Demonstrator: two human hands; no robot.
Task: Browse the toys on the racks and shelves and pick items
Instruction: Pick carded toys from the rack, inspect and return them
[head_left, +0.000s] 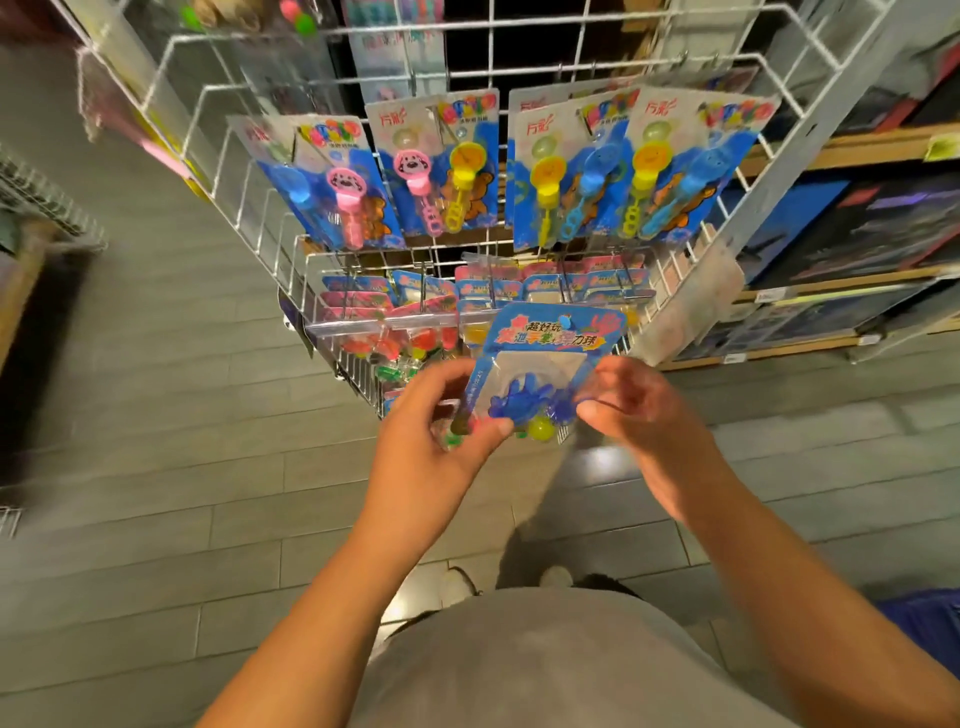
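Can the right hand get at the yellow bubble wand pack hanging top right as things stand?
Probably not yet: the right hand pinches the blue toy pack together with the left hand. The way up to the yellow bubble wand pack looks open.

Blue toy card (550, 332) with red and yellow lettering, blue splat toy (519, 402), yellow ball (540, 430); white wire rack (208, 98).

Single head-worn wide-angle view, looking steeply down and forward from the person's head. Hands (545, 415) sit close, centre frame; rack (467, 156) near ahead; floor (182, 415) below.
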